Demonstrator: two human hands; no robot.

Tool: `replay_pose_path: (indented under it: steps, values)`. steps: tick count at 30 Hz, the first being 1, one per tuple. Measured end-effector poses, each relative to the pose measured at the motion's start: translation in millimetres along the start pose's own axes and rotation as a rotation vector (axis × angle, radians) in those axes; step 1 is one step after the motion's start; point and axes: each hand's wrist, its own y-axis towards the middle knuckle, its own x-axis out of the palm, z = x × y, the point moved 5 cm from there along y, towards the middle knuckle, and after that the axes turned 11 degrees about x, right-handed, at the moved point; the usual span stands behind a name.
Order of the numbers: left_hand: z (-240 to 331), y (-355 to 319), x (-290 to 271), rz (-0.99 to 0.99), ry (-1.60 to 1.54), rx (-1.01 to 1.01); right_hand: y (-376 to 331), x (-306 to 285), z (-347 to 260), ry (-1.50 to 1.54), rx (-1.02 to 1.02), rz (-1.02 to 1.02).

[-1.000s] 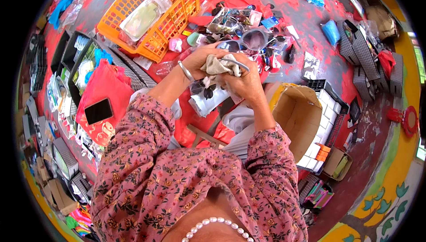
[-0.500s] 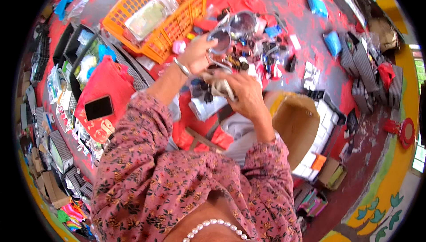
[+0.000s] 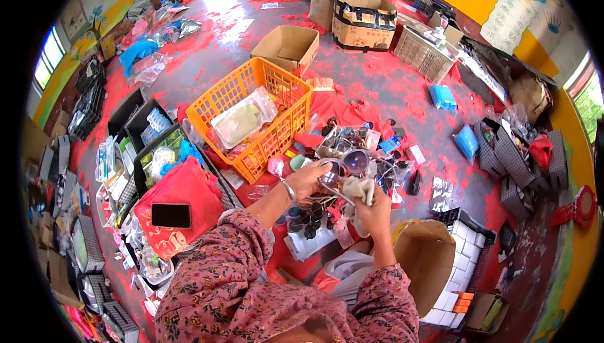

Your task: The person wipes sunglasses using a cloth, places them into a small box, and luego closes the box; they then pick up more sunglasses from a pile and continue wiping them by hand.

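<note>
A pair of sunglasses (image 3: 356, 162) with dark round lenses is gripped at one lens by my left hand (image 3: 305, 181), its fingers closed on the rim. My right hand (image 3: 376, 212) is wrapped round a pale beige cloth (image 3: 357, 191). That cloth lies against a thin temple arm of the sunglasses, just below the lenses. Behind and below both hands spreads a heap of loose sunglasses (image 3: 309, 216) and small packets. Part of the cloth is hidden by my right fingers.
An orange plastic basket (image 3: 251, 165) with a clear-wrapped item stands left of the heap. Further left are a red cloth bag (image 3: 182, 186) with a phone (image 3: 171, 215) on it. At right, an open cardboard box (image 3: 428, 258) adjoins a crate of small white boxes (image 3: 464, 248).
The view has tilted up, so more of the room shows. Both hands still hold the sunglasses and cloth; the cloth now sits higher, closer to the lenses.
</note>
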Motion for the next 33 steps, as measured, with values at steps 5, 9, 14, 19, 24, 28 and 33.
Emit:
replay_pose_path:
  steps: [5, 9, 14, 19, 24, 28, 33]
  values:
    - [-28, 0, -6, 0.107, 0.124, -0.126, 2, -6, 10, 0.201, 0.077, 0.24]
    - [-34, 3, -3, 0.222, -0.012, -0.11, -2, -12, 27, 0.295, 0.174, 0.394]
    - [-35, 11, 12, 0.133, -0.117, 0.05, -2, 16, -1, -0.018, -0.257, 0.164]
    - [-37, -4, 13, 0.001, -0.24, -0.116, 0, 38, -8, -0.282, -0.304, -0.067]
    - [-30, 2, 24, 0.121, -0.166, 0.021, 2, 33, -10, -0.438, -0.302, 0.253]
    - [-34, -1, 33, 0.193, -0.158, -0.005, 3, 32, -1, -0.513, -0.224, 0.359]
    - [-37, 1, 18, 0.137, -0.237, -0.015, 7, 41, 4, -0.364, -0.206, 0.187]
